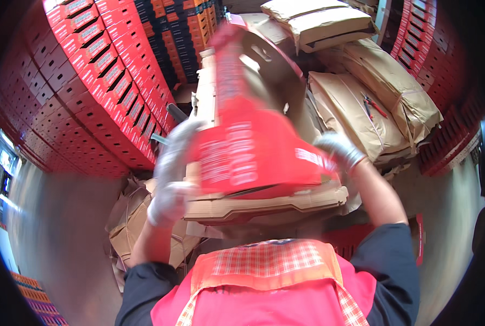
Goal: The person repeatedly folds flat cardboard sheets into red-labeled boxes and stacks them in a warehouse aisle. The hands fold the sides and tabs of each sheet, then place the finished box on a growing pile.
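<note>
A red cardboard box (258, 149), partly folded, with white print and brown inner faces, is between my hands above a stack of flat cardboard blanks (269, 205). Motion blurs its raised far flap. My left hand (171, 174), in a white glove, is closed at the box's left edge; its fingers are smeared and partly hidden. On the other side, my right hand (340, 149), gloved in white too, has its fingers closed on the red flap at the right end.
Tall stacks of red boxes (90, 70) rise at the left, and more red boxes (416, 32) at the far right. Brown paper-wrapped bundles (362, 108) lie to the right, with red-handled pliers (374, 107) on one. Another wrapped bundle (128, 217) sits at the lower left.
</note>
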The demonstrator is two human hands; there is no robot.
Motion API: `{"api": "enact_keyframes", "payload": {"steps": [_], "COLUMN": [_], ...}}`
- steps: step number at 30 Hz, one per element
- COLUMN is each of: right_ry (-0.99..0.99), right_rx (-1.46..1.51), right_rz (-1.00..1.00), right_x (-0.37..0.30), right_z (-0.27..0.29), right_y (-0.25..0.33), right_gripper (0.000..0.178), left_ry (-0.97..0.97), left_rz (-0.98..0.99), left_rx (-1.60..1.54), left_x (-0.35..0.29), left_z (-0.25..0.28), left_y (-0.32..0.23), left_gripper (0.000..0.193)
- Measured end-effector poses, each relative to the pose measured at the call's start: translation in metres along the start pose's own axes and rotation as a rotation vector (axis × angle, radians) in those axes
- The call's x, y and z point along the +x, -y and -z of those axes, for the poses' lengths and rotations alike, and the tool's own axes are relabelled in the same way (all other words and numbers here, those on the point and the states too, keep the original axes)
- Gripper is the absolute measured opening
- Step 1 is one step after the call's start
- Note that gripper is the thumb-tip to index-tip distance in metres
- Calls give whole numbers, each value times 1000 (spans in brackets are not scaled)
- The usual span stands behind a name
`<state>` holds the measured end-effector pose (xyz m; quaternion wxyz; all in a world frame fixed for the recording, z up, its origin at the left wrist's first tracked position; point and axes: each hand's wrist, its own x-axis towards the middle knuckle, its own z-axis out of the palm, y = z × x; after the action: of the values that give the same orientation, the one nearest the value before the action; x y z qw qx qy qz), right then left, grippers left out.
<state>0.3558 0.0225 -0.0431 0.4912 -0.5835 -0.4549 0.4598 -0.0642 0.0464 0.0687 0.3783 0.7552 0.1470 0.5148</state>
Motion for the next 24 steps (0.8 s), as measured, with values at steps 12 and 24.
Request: {"api": "enact_keyframes", "payload": {"steps": [12,24], "right_ry": [-467,84], "right_rx": [30,-777], "right_rz": [817,219], "right_x": [-44,-48], "right_z": [27,-47], "right_y": [151,218], "right_gripper": [20,14], "left_ry": [-86,-38], "left_rz": [-518,-34], "left_rx": [332,-4], "left_x": [72,56], "left_z": [-181,-220], "left_y": [28,43], "left_gripper": [114,130]}}
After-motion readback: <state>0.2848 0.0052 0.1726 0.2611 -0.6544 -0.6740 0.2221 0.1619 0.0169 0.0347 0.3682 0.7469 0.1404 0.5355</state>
